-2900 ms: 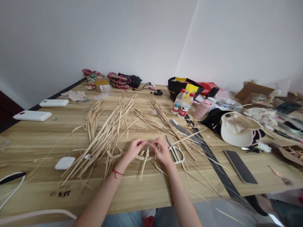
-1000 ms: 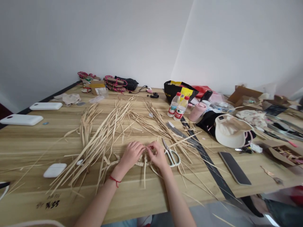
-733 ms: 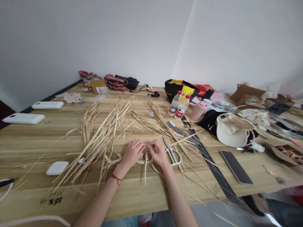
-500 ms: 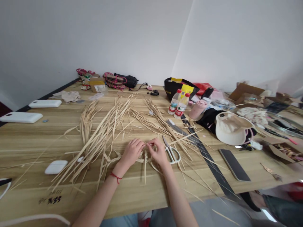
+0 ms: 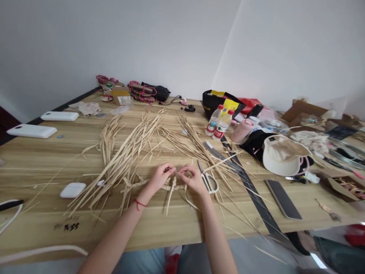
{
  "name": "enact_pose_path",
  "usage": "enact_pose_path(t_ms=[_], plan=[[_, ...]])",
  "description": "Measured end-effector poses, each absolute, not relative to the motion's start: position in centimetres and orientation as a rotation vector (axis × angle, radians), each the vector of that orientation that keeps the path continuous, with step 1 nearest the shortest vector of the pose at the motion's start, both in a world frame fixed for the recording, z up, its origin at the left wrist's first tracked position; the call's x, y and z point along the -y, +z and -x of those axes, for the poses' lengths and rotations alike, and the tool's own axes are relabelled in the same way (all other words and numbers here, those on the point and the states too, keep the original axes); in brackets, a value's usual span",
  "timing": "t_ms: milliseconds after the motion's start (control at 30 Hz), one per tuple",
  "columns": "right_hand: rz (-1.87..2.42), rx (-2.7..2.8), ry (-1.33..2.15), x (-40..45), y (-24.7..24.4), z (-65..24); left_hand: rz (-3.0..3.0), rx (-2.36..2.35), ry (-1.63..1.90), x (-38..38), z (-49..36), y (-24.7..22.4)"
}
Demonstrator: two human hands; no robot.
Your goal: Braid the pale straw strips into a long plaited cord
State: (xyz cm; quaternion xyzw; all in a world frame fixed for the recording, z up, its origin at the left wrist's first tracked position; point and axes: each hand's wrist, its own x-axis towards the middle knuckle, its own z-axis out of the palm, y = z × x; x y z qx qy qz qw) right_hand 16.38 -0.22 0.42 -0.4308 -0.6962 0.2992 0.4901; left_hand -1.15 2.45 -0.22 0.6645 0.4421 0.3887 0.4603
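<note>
A braided straw piece (image 5: 173,187) lies near the table's front edge, with loose ends sticking out toward me. Over it, my left hand (image 5: 162,178) is closed, thumb and fingertips pinched on the straw. My right hand (image 5: 192,178) pinches straw just beside it, so the fingertips almost meet. The exact strand between the fingers is too small to make out clearly. White-handled scissors (image 5: 209,182) lie right of my right hand. Long loose straw strips (image 5: 125,152) spread beyond and left of my hands, and another bundle (image 5: 196,142) lies beyond them to the right.
Two bottles (image 5: 219,123), a pink cup (image 5: 242,130) and a cream cap (image 5: 282,154) stand or lie to the right. A phone (image 5: 283,199) rests near the front right. White devices (image 5: 32,130) and a white case (image 5: 73,190) are at left. Another person's leg (image 5: 327,251) shows at lower right.
The view has shifted slightly, so the table's things appear a little further right. My hands stay pinched together at the braid; one loose straw end now slants more to the left.
</note>
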Motion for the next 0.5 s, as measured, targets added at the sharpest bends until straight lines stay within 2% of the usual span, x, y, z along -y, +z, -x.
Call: enact_pose_path(t_ms=[500], plan=[[1.135, 1.64, 0.849, -0.09, -0.01, -16.39, -1.653, -1.035, 0.91, -2.36, 1.01, 0.34]])
